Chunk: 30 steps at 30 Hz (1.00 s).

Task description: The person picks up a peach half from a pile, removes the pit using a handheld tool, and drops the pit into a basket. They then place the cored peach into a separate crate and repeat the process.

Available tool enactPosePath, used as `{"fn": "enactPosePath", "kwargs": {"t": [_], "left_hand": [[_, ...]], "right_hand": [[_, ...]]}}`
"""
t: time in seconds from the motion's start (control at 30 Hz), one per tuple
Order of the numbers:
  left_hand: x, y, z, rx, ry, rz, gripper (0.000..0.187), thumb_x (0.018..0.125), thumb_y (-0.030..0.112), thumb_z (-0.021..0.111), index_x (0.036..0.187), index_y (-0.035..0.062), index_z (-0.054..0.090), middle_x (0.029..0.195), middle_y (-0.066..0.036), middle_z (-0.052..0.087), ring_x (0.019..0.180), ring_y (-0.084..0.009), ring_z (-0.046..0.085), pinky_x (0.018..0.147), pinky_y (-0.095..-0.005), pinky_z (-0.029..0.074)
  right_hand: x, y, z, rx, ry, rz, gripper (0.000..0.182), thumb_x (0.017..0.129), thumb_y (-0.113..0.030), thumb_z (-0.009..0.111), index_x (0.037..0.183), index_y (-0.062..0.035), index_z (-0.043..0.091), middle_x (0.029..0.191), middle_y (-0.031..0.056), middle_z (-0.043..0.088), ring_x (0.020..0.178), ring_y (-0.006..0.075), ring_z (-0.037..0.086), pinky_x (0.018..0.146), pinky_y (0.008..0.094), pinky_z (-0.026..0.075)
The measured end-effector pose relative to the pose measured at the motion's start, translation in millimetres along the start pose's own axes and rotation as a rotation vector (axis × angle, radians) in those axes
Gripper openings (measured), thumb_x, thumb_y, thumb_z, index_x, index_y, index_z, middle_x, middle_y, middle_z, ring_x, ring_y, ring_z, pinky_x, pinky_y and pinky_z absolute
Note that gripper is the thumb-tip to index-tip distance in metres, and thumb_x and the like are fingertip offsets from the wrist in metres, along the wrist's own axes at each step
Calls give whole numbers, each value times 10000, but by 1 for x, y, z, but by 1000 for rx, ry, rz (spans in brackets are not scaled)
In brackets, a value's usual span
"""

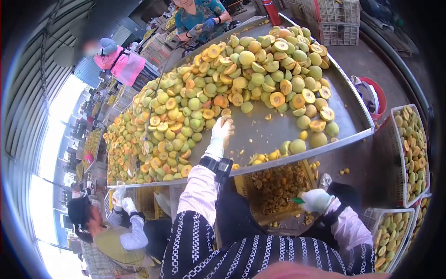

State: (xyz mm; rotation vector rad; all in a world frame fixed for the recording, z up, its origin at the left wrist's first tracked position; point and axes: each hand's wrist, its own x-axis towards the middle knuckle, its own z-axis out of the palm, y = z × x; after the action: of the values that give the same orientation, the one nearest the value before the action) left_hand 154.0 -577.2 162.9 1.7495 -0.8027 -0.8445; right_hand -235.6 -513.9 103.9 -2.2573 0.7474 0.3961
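My left hand [223, 130], in a white glove with stained fingers, reaches over the metal table [260, 132]. Its fingers are curled together right at the edge of a big heap of peaches [195, 103], many cut in half; what they hold, if anything, is hidden. Lower right, my right hand [316, 201], also gloved, is closed around a small tool with a green part [298, 200] sticking out by the thumb. It is above the floor, beside a yellow crate [242, 187] of pits and scraps under the table edge.
Loose peaches and small pieces lie along the table's raised rim [304, 152]. Crates of halved peaches [403, 153] stand at right, near a red bucket [380, 95]. One co-worker [116, 228] sits at lower left, another [202, 23] is across the table, and a person in pink [123, 65] stands behind.
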Motion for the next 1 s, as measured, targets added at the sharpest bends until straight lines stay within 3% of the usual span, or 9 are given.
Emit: {"fn": "enactPosePath", "kwargs": {"t": [0.1,0.13,0.27,0.4,0.77,0.83,0.87,0.9,1.0], "left_hand": [[76,-29,12,149,84,155,363,939,196,488,1279,70,499,1130,-50,579,918,-135,566,755,-305,490],[92,-28,17,172,83,129,427,921,197,516,1319,45,471,1287,-176,548,1188,-261,524,982,-331,411],[147,-37,40,487,157,225,555,848,327,591,1329,86,456,1256,-231,537,1151,-384,517,980,-419,408],[143,-5,66,863,317,140,645,755,393,678,1291,92,482,1169,-237,570,1055,-386,564,907,-415,447],[142,-22,63,903,202,102,583,759,319,672,1286,136,501,1238,-198,519,1037,-363,561,934,-419,452],[128,-30,49,-327,169,-135,454,801,245,613,1228,116,528,1215,-157,534,1034,-331,566,927,-468,458],[141,-77,28,-123,49,202,354,837,183,515,1181,102,542,1199,-117,542,1077,-297,540,925,-502,464],[125,-53,22,-762,-22,-192,330,872,197,471,1177,97,545,1210,-94,539,1089,-290,540,894,-462,501],[73,-34,8,-861,-136,-77,321,907,231,453,1184,98,546,1198,-69,557,1065,-280,564,844,-432,533]], "right_hand": [[3,-4,-11,61,7,-8,293,833,-331,569,969,-72,594,732,173,656,720,383,649,642,467,511],[4,-5,-13,74,0,4,298,837,-337,570,972,-72,588,724,171,655,714,381,649,636,469,510],[8,-7,-34,180,0,32,299,842,-348,580,957,-73,573,689,160,644,678,372,645,607,474,505],[18,7,-36,227,92,50,283,839,-335,587,953,-76,578,677,163,640,658,370,643,588,471,505],[41,10,-47,149,24,63,319,840,-356,569,1011,-89,607,734,175,657,712,375,651,642,464,517],[38,7,-39,144,15,66,327,841,-363,566,1017,-91,609,749,178,660,726,376,652,659,462,518],[38,7,-35,144,10,67,328,842,-363,566,1012,-86,609,753,180,661,733,376,652,670,463,516],[38,7,-32,142,5,67,329,843,-364,566,1006,-82,608,757,181,661,741,377,651,681,464,514],[30,2,-27,148,1,67,341,845,-366,570,1012,-70,600,786,190,662,776,381,649,703,466,508]]}}
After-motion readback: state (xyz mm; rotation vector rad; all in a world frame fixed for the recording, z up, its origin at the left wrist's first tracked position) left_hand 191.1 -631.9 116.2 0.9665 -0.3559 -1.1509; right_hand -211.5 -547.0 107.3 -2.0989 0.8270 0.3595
